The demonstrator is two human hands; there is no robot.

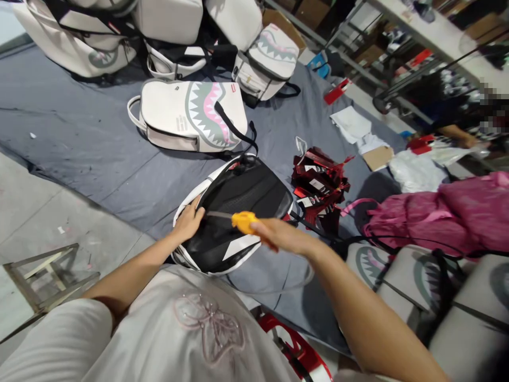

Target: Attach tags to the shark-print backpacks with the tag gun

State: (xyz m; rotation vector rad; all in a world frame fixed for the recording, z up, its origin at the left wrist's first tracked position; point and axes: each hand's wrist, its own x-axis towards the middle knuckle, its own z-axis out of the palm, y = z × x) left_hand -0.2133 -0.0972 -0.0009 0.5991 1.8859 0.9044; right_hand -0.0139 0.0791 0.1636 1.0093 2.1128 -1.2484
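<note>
My view: the right hand (280, 234) gripped a yellow tool (243, 222); the half-open left hand (188, 220) rested on the near bag (248, 183). The far bag's print (183, 124) was unreadable.

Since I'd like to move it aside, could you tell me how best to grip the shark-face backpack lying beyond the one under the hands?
Probably by its handle, coming from the person's left: the loop juts out from that end of the backpack, well away from the black strap over the other end.
</note>
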